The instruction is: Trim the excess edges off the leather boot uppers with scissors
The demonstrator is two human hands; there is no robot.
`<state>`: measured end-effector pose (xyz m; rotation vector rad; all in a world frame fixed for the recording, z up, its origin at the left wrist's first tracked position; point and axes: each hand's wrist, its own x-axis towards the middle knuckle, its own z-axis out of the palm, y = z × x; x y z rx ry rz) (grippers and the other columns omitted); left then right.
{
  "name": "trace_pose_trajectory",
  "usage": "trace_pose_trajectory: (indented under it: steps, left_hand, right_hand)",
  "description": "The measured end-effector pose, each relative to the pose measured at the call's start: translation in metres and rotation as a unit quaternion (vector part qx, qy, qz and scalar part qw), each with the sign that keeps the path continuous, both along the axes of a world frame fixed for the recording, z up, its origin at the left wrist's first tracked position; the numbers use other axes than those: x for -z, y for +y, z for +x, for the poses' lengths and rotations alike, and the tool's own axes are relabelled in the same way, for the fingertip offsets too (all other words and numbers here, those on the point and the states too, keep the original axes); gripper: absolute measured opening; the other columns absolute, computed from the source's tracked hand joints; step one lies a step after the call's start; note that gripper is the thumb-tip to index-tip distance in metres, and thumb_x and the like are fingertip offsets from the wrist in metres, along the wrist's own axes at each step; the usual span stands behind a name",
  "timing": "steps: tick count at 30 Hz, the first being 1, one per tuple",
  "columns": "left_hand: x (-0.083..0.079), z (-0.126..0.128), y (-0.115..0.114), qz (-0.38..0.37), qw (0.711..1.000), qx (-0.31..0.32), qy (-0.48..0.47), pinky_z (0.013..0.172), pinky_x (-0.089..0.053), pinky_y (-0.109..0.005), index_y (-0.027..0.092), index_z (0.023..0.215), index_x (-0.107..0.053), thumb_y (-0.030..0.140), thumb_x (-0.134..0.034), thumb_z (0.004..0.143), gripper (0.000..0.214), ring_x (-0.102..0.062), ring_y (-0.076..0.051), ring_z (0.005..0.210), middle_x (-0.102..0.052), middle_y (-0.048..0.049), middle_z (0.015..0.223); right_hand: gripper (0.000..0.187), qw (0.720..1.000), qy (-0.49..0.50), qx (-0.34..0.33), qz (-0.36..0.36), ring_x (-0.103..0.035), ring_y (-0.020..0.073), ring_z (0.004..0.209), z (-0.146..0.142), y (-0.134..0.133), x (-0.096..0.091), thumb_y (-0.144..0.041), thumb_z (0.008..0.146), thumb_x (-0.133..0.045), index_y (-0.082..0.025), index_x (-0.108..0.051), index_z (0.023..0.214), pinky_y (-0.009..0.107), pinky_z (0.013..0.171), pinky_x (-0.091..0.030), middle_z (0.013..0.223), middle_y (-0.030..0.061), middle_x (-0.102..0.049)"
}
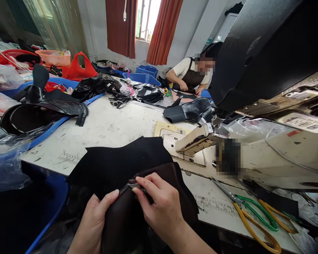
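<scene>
A black and dark brown piece of leather or fabric [122, 155], shaped like a boot upper, lies over the table's front edge and hangs toward me. My left hand [96, 215] pinches its folded edge between thumb and fingers. Just right of it, my right hand [160, 201] is closed on small thread snips [134, 182], whose short metal blades point left. The blades meet the seam edge of the piece, close to my left thumb. Most of the snips' body is hidden inside my right fingers.
A sewing machine [193, 141] stands at the right. Scissors with yellow and green handles [257, 215] lie beside it. A blue bin [46, 204] sits at lower left, a black boot upper [42, 106] above it. A person [192, 74] works across the table.
</scene>
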<state>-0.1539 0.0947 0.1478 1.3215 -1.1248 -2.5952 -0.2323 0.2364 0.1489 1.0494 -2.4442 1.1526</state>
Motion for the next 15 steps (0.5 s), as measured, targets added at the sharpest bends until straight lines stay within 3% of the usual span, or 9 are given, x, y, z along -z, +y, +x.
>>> trace_pose_trajectory:
  steps: [9, 12, 15]
  left_hand:
    - [0.0008, 0.0009, -0.0002, -0.007, 1.000, 0.007, -0.002, 0.048, -0.055, -0.027, 0.013, 0.077, -0.070, 0.033, -0.084, 0.064, 0.028, -0.067, -0.021, 0.052, -0.070, -0.0043, 0.062]
    - [0.0011, 0.0019, -0.0010, -0.025, 0.999, 0.025, 0.024, 0.053, -0.056, -0.030, 0.012, 0.097, -0.071, 0.036, -0.082, 0.068, 0.040, -0.070, -0.024, 0.060, -0.074, -0.0072, 0.073]
    - [-0.0017, 0.0022, 0.0005, -0.048, 0.998, 0.022, 0.043, 0.059, -0.057, -0.030, 0.014, 0.123, -0.061, 0.036, -0.082, 0.068, 0.062, -0.072, -0.028, 0.075, -0.075, -0.0103, 0.094]
  right_hand:
    - [0.020, 1.000, 0.018, 0.011, 0.020, -0.061, 0.0160, 0.070, 0.0019, -0.0017, -0.0022, -0.017, 0.087, -0.060, -0.017, -0.068, 0.106, 0.025, 0.062, -0.047, 0.084, 0.0045, -0.065]
    - [0.020, 0.999, 0.026, 0.013, 0.037, -0.060, 0.0160, 0.070, 0.0041, -0.0022, -0.0048, -0.016, 0.087, -0.059, -0.018, -0.068, 0.104, 0.026, 0.061, -0.045, 0.083, 0.0041, -0.064]
    - [0.020, 0.999, 0.019, 0.014, 0.043, -0.060, 0.0161, 0.070, 0.0051, -0.0024, -0.0071, -0.015, 0.088, -0.057, -0.018, -0.068, 0.103, 0.026, 0.061, -0.044, 0.082, 0.0044, -0.064]
